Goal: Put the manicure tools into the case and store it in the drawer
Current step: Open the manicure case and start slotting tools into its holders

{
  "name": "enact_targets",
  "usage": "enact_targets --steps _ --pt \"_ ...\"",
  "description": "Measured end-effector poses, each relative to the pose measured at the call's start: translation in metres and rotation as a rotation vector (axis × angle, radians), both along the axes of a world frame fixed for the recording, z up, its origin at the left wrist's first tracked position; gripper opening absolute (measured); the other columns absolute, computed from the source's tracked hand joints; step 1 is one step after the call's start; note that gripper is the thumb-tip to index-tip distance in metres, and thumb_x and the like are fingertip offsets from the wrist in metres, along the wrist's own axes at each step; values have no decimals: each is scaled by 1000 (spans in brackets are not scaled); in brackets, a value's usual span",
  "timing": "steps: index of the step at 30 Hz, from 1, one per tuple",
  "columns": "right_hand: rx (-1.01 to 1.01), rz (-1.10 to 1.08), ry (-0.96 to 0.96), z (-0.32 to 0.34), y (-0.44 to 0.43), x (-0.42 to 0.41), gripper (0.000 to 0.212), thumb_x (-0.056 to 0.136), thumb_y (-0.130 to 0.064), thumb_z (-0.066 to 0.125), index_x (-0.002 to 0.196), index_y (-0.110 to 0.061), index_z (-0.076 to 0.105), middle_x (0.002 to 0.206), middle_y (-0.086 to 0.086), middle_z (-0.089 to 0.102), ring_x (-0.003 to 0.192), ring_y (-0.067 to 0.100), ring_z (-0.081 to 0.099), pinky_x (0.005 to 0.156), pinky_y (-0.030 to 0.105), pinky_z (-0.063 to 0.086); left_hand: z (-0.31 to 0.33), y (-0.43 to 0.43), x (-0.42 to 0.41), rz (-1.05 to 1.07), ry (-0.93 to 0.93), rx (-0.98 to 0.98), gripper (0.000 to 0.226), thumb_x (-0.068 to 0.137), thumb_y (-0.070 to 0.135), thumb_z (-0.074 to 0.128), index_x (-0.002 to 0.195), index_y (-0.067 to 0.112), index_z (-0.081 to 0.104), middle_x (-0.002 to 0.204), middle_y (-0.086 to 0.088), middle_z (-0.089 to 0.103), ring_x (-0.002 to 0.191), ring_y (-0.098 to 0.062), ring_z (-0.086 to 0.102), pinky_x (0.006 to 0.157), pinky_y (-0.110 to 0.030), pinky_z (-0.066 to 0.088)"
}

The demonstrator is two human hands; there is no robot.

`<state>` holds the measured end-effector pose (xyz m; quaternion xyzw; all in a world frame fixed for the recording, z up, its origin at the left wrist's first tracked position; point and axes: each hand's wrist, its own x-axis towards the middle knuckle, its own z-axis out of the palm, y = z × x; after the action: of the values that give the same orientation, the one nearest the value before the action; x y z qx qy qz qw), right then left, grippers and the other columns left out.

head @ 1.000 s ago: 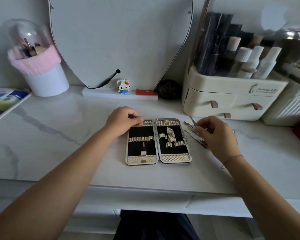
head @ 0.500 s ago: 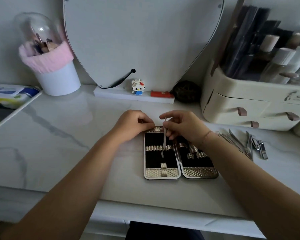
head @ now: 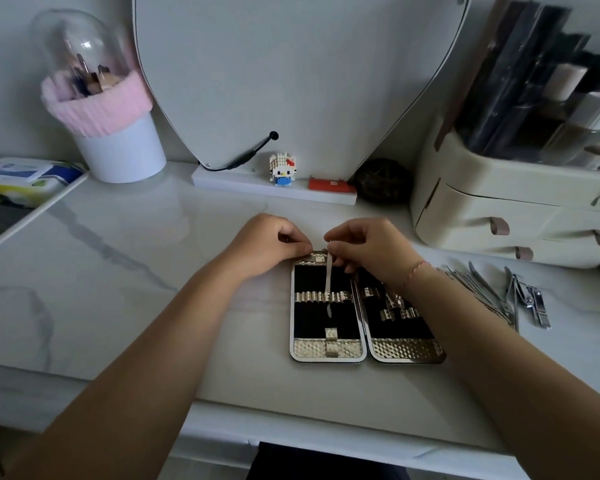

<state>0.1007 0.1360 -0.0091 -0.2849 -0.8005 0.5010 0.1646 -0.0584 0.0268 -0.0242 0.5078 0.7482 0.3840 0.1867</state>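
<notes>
Head view: the case [head: 328,308] lies open on the counter. The right hand [head: 368,249] pinches a thin tool [head: 328,284] into its left half; the left hand [head: 269,242] presses the case's top edge, fingers curled. The remaining tools [head: 496,294] lie right of the case, so packing looks barely begun.

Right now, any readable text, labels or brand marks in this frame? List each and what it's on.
None can be read.
Cream drawer organizer: a dark logo and lettering at its right edge, cut off and blurred.
Red tag on the mirror base: a small pale mark, too small to read.
Blue and white pack at far left: printed panel, blurred.
Manicure case and loose tools: no markings visible.
</notes>
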Motion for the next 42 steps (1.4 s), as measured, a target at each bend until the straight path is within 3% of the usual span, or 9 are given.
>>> enact_targets --steps 3,8,15,22,31,34,37,40,42 --pt "218 19 -96 1 1 3 13 84 -22 66 95 -21 72 76 -5 70 61 0 60 58 9 45 0 0 0 0 4 -7 3 76 24 76 76 26 74 77 14 69 68 10 57 65 -7 40" --pt "401 153 -206 5 1 9 18 89 -26 59 101 -28 72 94 -5 66 85 7 58 76 20 42 1 0 1 8 28 -10 5 76 25 77 74 28 73 75 16 67 69 12 57 62 -3 38" --pt "465 280 -225 5 3 15 25 91 -25 55 113 -32 66 93 -4 54 78 2 50 72 9 35 2 -1 2 6 37 -8 5 76 24 77 74 27 72 72 18 65 67 13 56 60 -2 37" --pt "389 228 -155 6 3 17 20 90 -22 58 105 -25 70 98 -4 63 90 10 59 84 22 45 1 0 0 6 37 -11 6 76 25 76 73 28 72 73 17 66 66 12 56 59 -3 37" --pt "384 228 -173 10 1 20 20 88 -22 60 106 -26 70 97 -4 64 84 8 58 77 16 44 0 1 0 21 47 -16 4 76 25 77 78 23 75 74 16 66 65 9 56 60 -5 38" --pt "390 114 -126 26 6 38 19 85 -20 65 102 -24 71 86 -8 67 70 1 57 69 12 46 -1 1 2 15 35 -3 3 76 23 77 78 23 75 77 16 68 68 8 58 65 -6 41" --pt "450 -33 -112 41 18 73 11 81 -19 69 91 -22 73 69 -15 62 59 -7 55 59 1 39 -2 2 4 10 27 13 3 76 22 76 79 22 75 78 17 68 69 11 58 67 -5 41" --pt "522 -152 -212 36 24 109 8 78 -20 72 85 -24 72 72 -11 64 66 0 57 60 -5 34 -3 2 5 13 43 24 4 76 24 77 79 25 74 78 18 68 69 13 58 68 -5 41" --pt "538 -200 -258 24 24 123 6 76 -22 74 79 -26 70 73 -11 64 66 -4 56 61 -2 36 -4 2 5 20 52 33 5 75 25 77 80 24 74 78 18 68 68 14 58 65 -1 39"
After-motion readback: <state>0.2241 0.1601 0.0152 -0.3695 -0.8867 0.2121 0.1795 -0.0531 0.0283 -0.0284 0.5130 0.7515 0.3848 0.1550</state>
